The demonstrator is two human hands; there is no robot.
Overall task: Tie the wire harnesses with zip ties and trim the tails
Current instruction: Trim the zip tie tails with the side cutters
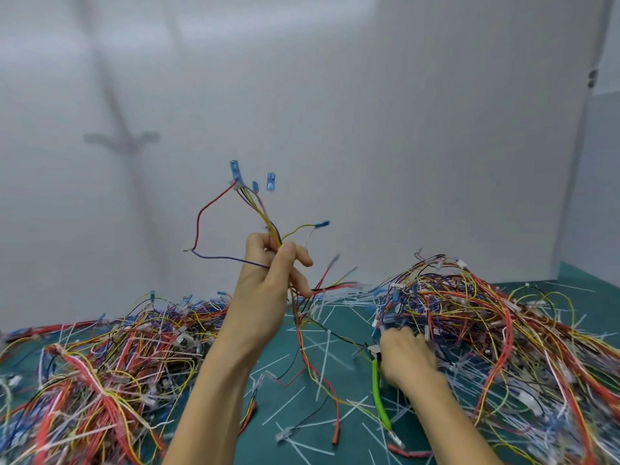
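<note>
My left hand [271,280] is raised above the mat and pinches a wire harness [265,216] of red, yellow and purple wires with blue terminals at the top; its lower wires hang down to the mat. My right hand [406,360] rests low on the green mat [335,357], fingers curled at the edge of the right wire pile [486,317], beside green-handled cutters [379,394] whose jaws lie just under the hand. Whether it grips the cutters or a wire is hidden. White zip ties and cut tails [322,367] lie scattered on the mat.
A second big heap of tangled harnesses [110,364] covers the left of the mat. A plain grey wall [369,129] stands close behind. Loose red-ended wires [335,434] lie between my forearms.
</note>
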